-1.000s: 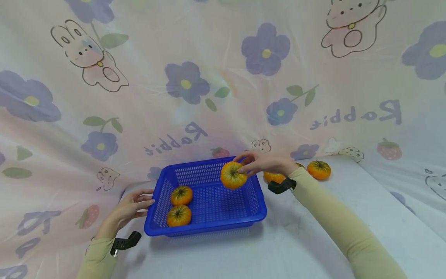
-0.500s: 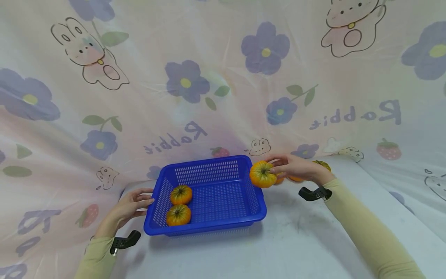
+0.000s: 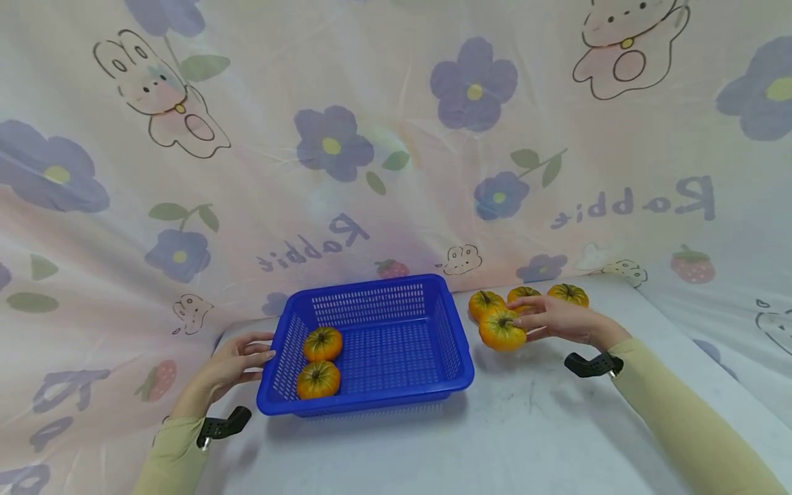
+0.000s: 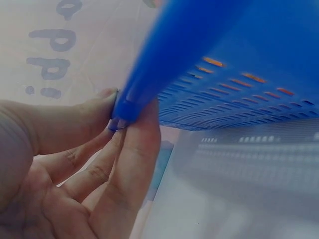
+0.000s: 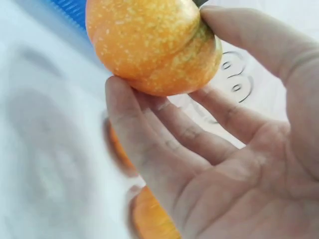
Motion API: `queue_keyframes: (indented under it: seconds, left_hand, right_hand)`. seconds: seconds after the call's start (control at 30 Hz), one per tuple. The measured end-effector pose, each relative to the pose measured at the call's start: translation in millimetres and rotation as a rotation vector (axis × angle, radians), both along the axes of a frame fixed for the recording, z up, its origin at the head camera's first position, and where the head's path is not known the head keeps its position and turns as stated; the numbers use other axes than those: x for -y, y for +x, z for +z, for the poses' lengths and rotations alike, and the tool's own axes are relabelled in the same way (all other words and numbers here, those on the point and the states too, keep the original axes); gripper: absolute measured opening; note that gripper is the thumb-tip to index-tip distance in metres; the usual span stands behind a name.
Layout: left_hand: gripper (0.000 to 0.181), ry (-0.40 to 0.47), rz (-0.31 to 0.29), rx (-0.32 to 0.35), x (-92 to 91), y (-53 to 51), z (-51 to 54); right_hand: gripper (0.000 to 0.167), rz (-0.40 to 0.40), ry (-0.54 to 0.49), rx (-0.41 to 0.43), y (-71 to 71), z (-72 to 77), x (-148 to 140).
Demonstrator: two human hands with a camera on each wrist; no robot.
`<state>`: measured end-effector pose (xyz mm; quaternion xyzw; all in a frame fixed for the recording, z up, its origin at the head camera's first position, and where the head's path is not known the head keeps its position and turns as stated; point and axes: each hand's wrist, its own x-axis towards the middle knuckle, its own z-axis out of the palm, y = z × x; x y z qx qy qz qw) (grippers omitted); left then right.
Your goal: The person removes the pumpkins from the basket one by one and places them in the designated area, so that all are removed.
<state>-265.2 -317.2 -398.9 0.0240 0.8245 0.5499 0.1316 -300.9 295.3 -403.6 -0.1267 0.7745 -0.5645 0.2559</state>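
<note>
The right hand (image 3: 566, 320) pinches an orange pumpkin (image 3: 502, 330) between thumb and fingertips, right of the blue basket (image 3: 365, 399). In the right wrist view the thumb of the right hand (image 5: 214, 144) is at the top of the held pumpkin (image 5: 149, 42), with fingers beneath it. The left hand (image 3: 232, 366) grips the basket's left rim; in the left wrist view the thumb and fingers of the left hand (image 4: 99, 169) pinch the blue rim (image 4: 144, 74). Inside the basket, at its left side, lie two pumpkins, one (image 3: 322, 344) behind the other (image 3: 318, 380).
Behind the held pumpkin, three more stand in a row on the white table (image 3: 495, 440): a left one (image 3: 485, 302), a middle one (image 3: 523, 295) partly hidden by the hand, and a right one (image 3: 568, 294). A patterned curtain (image 3: 396, 227) hangs behind the table.
The right hand has carried the pumpkin from above the basket's right part out over the rim, rightward and slightly nearer. The left hand and the basket look nearly unmoved.
</note>
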Motion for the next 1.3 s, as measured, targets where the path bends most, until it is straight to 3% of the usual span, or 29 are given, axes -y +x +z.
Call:
queue_keyframes:
  seconds: [0.4, 0.77, 1.3]
  left_hand:
    - [0.063, -0.004, 0.007, -0.004, -1.6, -0.3, 1.7]
    - [0.061, 0.002, 0.01, -0.005, -1.1, 1.8, 4.3]
    - [0.061, -0.007, 0.016, 0.001, -1.2, 2.3, 4.1]
  right_hand:
    - [0.052, 0.022, -0.041, 0.036, 1.0, -39.0, -9]
    - [0.052, 0.009, -0.015, 0.085, -1.4, -47.3, -9]
    - [0.048, -0.007, 0.045, 0.054, -2.6, -49.2, -8]
